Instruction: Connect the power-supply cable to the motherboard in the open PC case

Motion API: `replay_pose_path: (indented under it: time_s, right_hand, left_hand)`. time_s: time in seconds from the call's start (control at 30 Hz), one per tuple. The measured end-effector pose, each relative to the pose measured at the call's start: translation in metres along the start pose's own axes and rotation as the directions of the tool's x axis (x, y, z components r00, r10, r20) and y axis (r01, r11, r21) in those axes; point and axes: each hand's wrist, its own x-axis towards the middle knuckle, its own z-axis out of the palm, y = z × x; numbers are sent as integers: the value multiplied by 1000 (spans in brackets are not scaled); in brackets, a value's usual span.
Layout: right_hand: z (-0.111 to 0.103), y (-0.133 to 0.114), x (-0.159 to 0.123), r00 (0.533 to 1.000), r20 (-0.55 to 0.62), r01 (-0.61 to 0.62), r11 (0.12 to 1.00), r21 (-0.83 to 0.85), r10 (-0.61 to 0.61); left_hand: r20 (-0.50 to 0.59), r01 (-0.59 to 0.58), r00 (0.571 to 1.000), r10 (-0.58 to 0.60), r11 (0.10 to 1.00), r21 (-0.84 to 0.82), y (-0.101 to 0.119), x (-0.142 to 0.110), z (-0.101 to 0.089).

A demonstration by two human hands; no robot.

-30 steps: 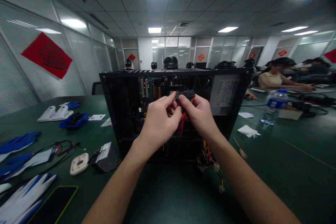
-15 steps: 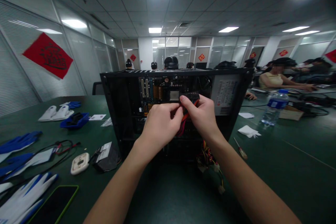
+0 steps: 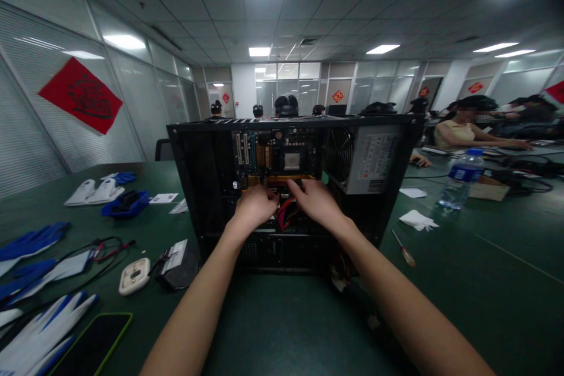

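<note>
An open black computer case (image 3: pixel 194 188) stands on the table before me, its inside facing me. My right hand (image 3: pixel 318 201) reaches in below the silver processor (image 3: pixel 292 160), closed around the dark power connector, which the thumb and fingers mostly hide. A bundle of red and orange wires (image 3: pixel 286 215) hangs from it between my hands. My left hand (image 3: pixel 255 207) is also closed, close to the lower edge of the motherboard (image 3: pixel 304 140); its fingertips are hidden, so what they grip does not show. The power supply (image 3: pixel 373 158) sits at the upper right of the case.
A screwdriver (image 3: pixel 404 248), crumpled tissue (image 3: pixel 418 220) and water bottle (image 3: pixel 462 181) are to the right. On the left lie gloves (image 3: pixel 42 332), a phone (image 3: pixel 90 343), a blue tray (image 3: pixel 126 204) and a dark block (image 3: pixel 178 267). A co-worker (image 3: pixel 467 129) sits at the far right.
Both hands have moved down and slightly left with the connector and wires, from in front of the processor to the board's lower part. The processor is now fully uncovered.
</note>
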Motion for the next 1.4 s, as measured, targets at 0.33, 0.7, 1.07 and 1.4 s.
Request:
replay_pose_path:
  time_s: [0.33, 0.7, 1.07, 1.4]
  right_hand:
    - [21, 19, 8, 951, 220, -180, 967, -181, 218]
    - [18, 15, 7, 944, 237, -206, 971, -120, 229]
    - [19, 16, 8, 950, 208, -201, 967, -156, 231]
    - [22, 18, 8, 960, 181, -181, 968, -177, 212]
  left_hand:
    - [37, 39, 998, -45, 991, 132, 5, 4, 38]
    - [-28, 23, 999, -19, 988, 153, 3, 8, 39]
    - [-20, 2, 1000, 1, 991, 137, 10, 14, 36]
    - [21, -27, 999, 25, 989, 144, 10, 20, 37]
